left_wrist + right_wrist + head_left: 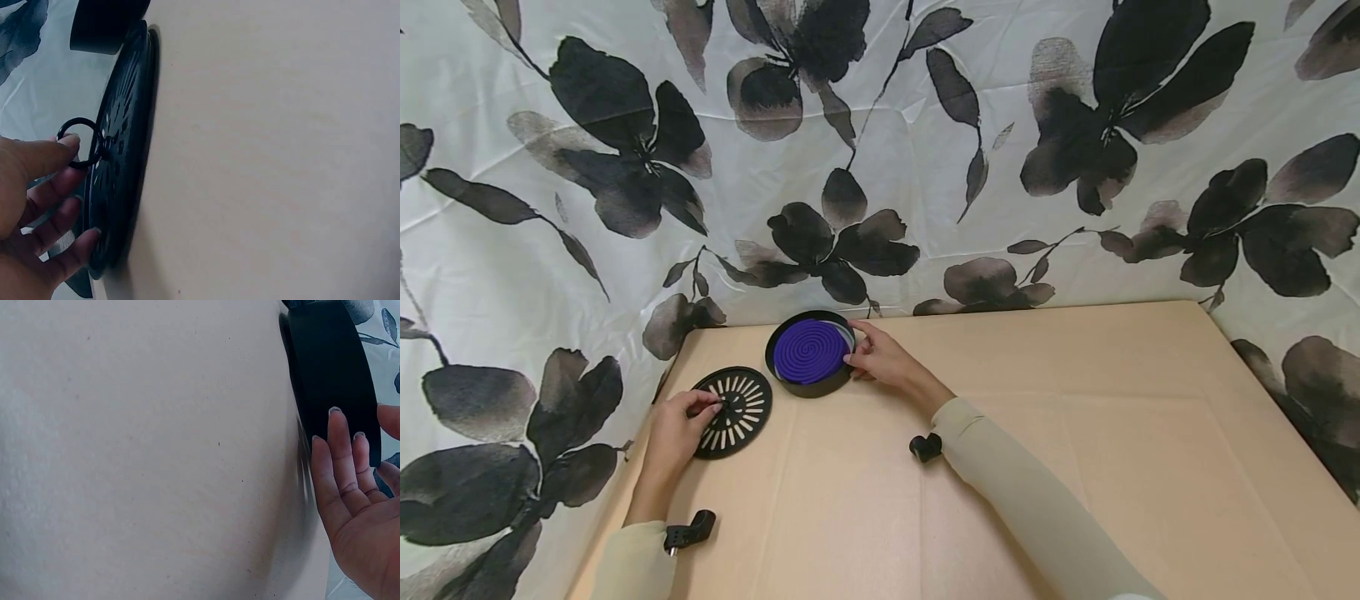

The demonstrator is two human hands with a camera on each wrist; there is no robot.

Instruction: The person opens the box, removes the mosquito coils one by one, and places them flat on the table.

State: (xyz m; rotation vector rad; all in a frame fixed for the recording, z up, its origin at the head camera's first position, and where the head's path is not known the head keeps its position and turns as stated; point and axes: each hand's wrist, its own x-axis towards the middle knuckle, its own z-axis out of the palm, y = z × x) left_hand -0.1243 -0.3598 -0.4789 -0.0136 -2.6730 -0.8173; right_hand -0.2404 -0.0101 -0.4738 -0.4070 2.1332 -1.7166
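A black round lid [754, 414] with slots radiating from its middle lies on the tabletop at the left. My left hand [676, 429] pinches the small ring handle [79, 119] of this lid between thumb and forefinger, the other fingers curving beside the lid. Just behind it, at the far edge, stands a shallow black round tin [808, 389] holding a purple mosquito coil [809, 352]. My right hand [887, 360] grips the tin's right side; in the right wrist view, fingers [340, 450] lie along the outer wall, with the thumb over at the rim.
The light wooden-looking tabletop [1037, 467] extends to the right and toward me. Behind and around it hangs a white cloth [925, 167] with dark flowers. A small black device [691, 531] is strapped to my left wrist, another [926, 447] to the right.
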